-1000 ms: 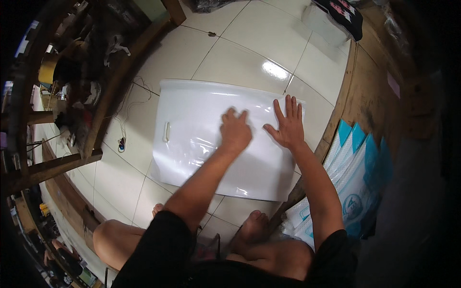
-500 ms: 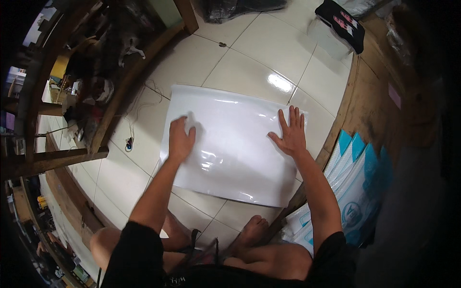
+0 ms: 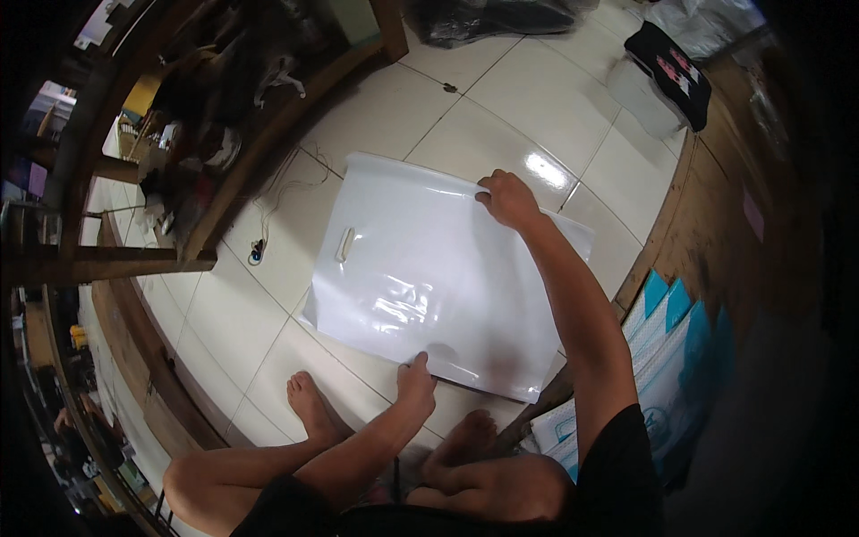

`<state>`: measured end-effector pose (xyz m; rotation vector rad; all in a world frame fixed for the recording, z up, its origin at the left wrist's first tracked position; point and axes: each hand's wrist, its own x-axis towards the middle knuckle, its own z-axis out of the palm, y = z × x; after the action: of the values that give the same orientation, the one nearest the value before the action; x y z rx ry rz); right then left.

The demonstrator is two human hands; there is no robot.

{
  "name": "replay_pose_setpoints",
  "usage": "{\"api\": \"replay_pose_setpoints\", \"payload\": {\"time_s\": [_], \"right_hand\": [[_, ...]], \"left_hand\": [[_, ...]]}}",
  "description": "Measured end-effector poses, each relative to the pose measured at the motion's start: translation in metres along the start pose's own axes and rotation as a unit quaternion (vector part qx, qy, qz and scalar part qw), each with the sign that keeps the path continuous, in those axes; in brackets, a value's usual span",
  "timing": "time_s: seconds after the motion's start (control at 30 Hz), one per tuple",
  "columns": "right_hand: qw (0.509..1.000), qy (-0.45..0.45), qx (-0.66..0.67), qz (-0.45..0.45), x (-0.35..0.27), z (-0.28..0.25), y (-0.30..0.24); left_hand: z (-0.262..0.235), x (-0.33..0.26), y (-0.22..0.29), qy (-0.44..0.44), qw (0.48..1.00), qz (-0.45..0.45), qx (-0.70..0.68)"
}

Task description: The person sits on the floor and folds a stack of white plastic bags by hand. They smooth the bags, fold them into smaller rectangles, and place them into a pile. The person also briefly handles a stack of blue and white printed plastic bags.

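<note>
A large glossy white plastic sheet point(image 3: 447, 277) lies nearly flat on the tiled floor in front of me. At its far edge, right of the middle, my right hand point(image 3: 510, 202) is closed on the sheet with the fingertips curled. My left hand point(image 3: 416, 383) pinches the near edge, thumb on top and the other fingertips hidden. Toward the sheet's left side there is a slim pale oblong point(image 3: 345, 243); I cannot tell whether it is a slot or a small piece lying on top.
Blue-and-white plastic packages point(image 3: 662, 358) lie at the right by a wooden board point(image 3: 667, 224). A black cloth point(image 3: 671, 76) hangs over a whitish container point(image 3: 640, 98) at the far right. Wooden framing point(image 3: 201, 237) stands left. A thin tangled string point(image 3: 291, 183) lies on the floor.
My left hand has left the sheet's left side for its near edge. My right hand has shifted from lying spread at the right to gripping the far edge. The pale oblong is now uncovered.
</note>
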<state>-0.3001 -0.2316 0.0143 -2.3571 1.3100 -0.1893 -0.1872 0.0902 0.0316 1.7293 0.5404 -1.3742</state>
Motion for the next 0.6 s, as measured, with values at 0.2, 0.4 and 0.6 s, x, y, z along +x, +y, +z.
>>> {"api": "replay_pose_setpoints", "payload": {"time_s": [0.2,0.4,0.6], "right_hand": [[1.0,0.014,0.021,0.007,0.008,0.001,0.004],[1.0,-0.005,-0.002,-0.008,0.007,0.0,0.001],[0.999,-0.047,-0.006,0.022,0.01,-0.004,-0.005]], "left_hand": [[0.015,0.0,0.01,0.028,0.996,-0.052,-0.065],[0.016,-0.003,0.015,0.035,0.995,-0.067,-0.072],[0.008,0.012,0.006,0.052,0.995,-0.055,-0.058]]}}
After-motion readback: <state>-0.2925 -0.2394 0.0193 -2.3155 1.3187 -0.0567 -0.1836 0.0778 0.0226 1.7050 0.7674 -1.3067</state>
